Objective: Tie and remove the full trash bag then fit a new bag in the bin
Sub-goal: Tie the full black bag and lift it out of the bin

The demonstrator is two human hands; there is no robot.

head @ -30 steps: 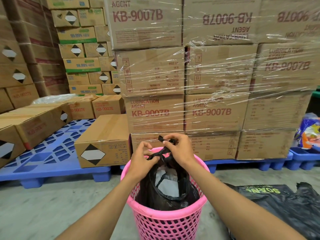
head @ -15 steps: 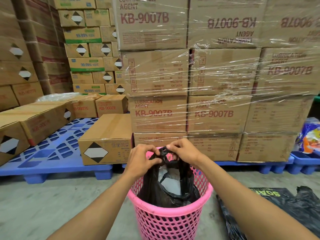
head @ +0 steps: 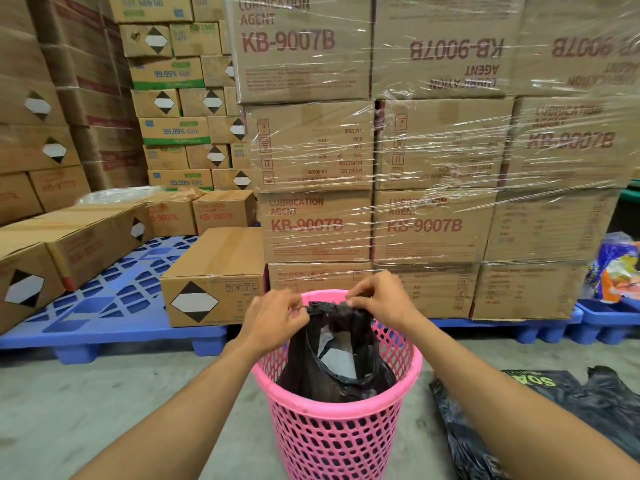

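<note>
A pink perforated plastic bin [head: 332,438] stands on the concrete floor in front of me. Inside it sits a black trash bag [head: 311,372] with white paper showing through its gap. The bag's top is gathered above the rim. My left hand [head: 273,317] pinches the gathered top from the left. My right hand [head: 381,303] pinches it from the right, fingers closed on the black plastic. A flat black bag [head: 540,414] with green print lies on the floor to the right of the bin.
Shrink-wrapped cardboard boxes [head: 374,223] are stacked high right behind the bin on blue pallets [head: 104,327]. A single carton [head: 214,289] sits on the left pallet. A colourful bag [head: 616,268] rests at the far right. Bare concrete floor [head: 104,410] lies left of the bin.
Both hands have drawn together and lowered slightly on the bag's top, bunching it tighter between them. The view has shifted a little left and closer.
</note>
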